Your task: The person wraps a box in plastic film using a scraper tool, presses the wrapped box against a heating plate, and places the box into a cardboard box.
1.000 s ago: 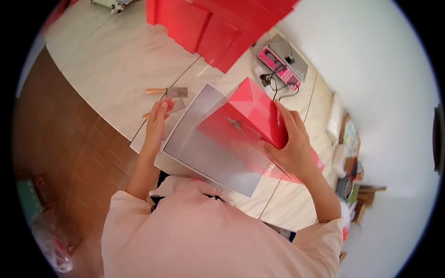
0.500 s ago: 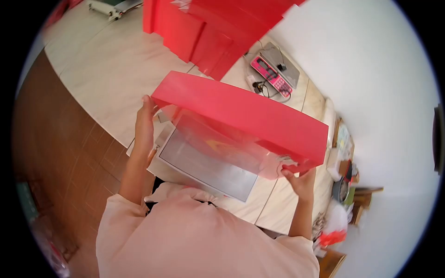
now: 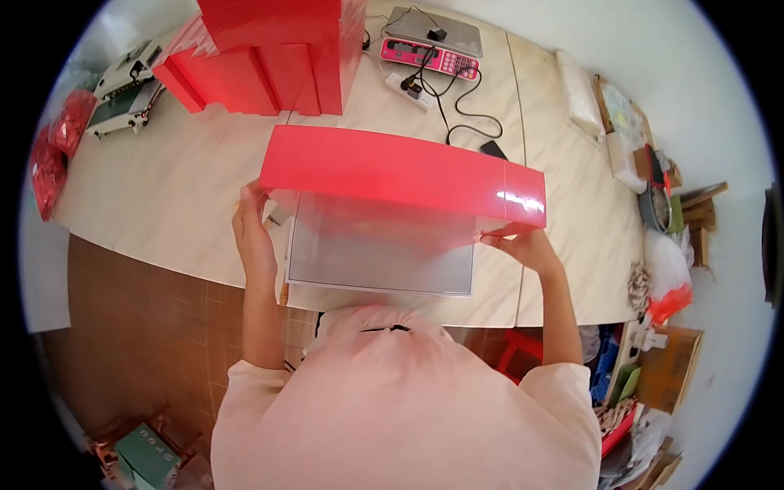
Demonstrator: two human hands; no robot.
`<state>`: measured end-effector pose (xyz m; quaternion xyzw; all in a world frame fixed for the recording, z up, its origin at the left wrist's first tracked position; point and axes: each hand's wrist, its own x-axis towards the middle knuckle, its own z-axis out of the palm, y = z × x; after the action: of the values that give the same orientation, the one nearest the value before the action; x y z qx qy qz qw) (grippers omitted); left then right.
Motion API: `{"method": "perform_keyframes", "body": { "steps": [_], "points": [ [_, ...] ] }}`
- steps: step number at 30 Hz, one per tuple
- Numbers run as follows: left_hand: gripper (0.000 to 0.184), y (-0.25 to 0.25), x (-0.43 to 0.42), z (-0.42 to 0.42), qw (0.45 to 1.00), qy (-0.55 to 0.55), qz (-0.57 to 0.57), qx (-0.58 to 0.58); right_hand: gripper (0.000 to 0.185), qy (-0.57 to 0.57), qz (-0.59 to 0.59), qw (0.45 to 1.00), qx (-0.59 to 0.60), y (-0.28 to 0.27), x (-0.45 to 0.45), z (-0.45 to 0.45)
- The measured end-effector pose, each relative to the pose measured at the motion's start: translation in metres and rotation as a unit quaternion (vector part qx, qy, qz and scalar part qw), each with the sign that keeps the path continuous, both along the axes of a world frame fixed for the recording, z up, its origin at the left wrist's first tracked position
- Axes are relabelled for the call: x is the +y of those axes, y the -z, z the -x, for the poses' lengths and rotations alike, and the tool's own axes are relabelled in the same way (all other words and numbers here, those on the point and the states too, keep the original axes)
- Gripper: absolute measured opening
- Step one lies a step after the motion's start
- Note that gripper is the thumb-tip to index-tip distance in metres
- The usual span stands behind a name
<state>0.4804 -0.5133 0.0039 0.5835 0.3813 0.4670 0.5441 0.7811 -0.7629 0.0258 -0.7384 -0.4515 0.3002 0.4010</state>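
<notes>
A red box (image 3: pixel 400 170) is held up between my two hands, its long glossy side facing upward. My left hand (image 3: pixel 254 233) grips the box's left end, fingers partly hidden behind the edge. At the lower right corner my right hand (image 3: pixel 525 247) pinches the box, thumb beneath the red edge. Below the box a grey flat-topped panel with a pale rim (image 3: pixel 384 265) lies on the table, its far part covered by the box. A small light-coloured piece (image 3: pixel 279 214) shows beside my left hand.
Red boxes (image 3: pixel 278 69) stand stacked at the back left, near a small machine (image 3: pixel 126 94). A pink device with keys (image 3: pixel 429 59), a power strip (image 3: pixel 411 91) and cables lie behind. Along the right wall are a plastic bag (image 3: pixel 665 269) and cardboard (image 3: pixel 670 369).
My view has turned, so the table now looks more level. The red box, still in both hands, has gone from slanting down to the right to nearly level.
</notes>
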Motion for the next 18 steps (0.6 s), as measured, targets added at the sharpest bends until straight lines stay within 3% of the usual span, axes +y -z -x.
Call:
{"method": "perform_keyframes", "body": {
  "steps": [2, 3, 4, 7, 8, 10, 12, 18],
  "points": [
    [0.055, 0.002, -0.001, 0.002, 1.0, 0.002, 0.014, 0.015, 0.04, -0.008, 0.029, 0.999, -0.029, -0.017, 0.003, 0.004],
    [0.055, 0.001, -0.001, 0.001, 1.0, 0.014, 0.012, 0.019, 0.062, -0.007, 0.089, 0.995, 0.039, -0.015, 0.003, 0.0],
    [0.057, -0.002, -0.003, 0.0, 1.0, 0.002, -0.004, 0.015, 0.062, 0.005, 0.087, 0.995, 0.042, -0.013, 0.0, -0.003],
    [0.061, -0.002, 0.002, -0.001, 0.999, -0.008, -0.035, 0.015, 0.119, 0.018, -0.024, 0.999, -0.041, -0.023, -0.01, -0.004],
    [0.063, -0.003, 0.003, -0.001, 0.998, -0.02, -0.051, 0.02, 0.119, 0.029, -0.022, 0.999, -0.039, -0.022, -0.014, -0.007],
    [0.065, -0.007, 0.002, -0.004, 0.998, -0.011, -0.057, 0.037, 0.12, 0.034, -0.155, 0.987, 0.02, -0.018, -0.021, -0.012],
    [0.066, -0.011, 0.002, -0.008, 0.998, -0.014, -0.067, 0.016, 0.119, 0.052, -0.17, 0.984, 0.03, -0.018, -0.027, -0.011],
    [0.068, -0.025, 0.004, -0.023, 0.996, 0.004, -0.089, -0.016, 0.095, 0.093, -0.243, 0.962, 0.082, -0.014, -0.028, -0.001]
  ]
}}
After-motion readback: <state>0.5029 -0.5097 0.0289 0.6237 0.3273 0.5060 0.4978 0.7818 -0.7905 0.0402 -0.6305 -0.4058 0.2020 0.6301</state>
